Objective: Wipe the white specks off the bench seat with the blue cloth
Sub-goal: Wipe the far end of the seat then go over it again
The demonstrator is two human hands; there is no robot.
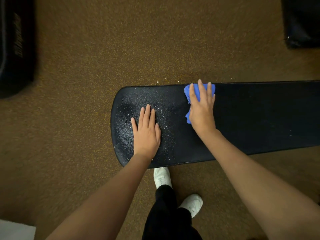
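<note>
Nearest me, at 6 o'clock in the head view, I note two white shoes [162, 177] and black trouser legs [166, 213] on the brown speckled floor [78, 118], one shoe toe tucked just under the near edge of the bench seat [259, 118]. Both bare forearms run up from the lower corners toward the seat. My left hand [147, 132] lies flat on the seat's rounded end, at about 9 o'clock from the right hand, fingers straight and together, holding nothing, palm pressed on the black textured surface. White specks [164, 116] are scattered around and beyond this hand, thickest over the rounded left end; a few lie on the floor just past the far edge. My right hand [201, 108] rests on the blue cloth [187, 92] near the seat's far edge, fingers extended and spread over it, pressing it flat against the seat; cloth shows at the fingertips and beside the thumb. The seat to 3 o'clock of the cloth looks dark and nearly speck-free. Farther off, a dark object [15, 45] sits at 10 o'clock and another dark object [303, 23] at 2 o'clock.
</note>
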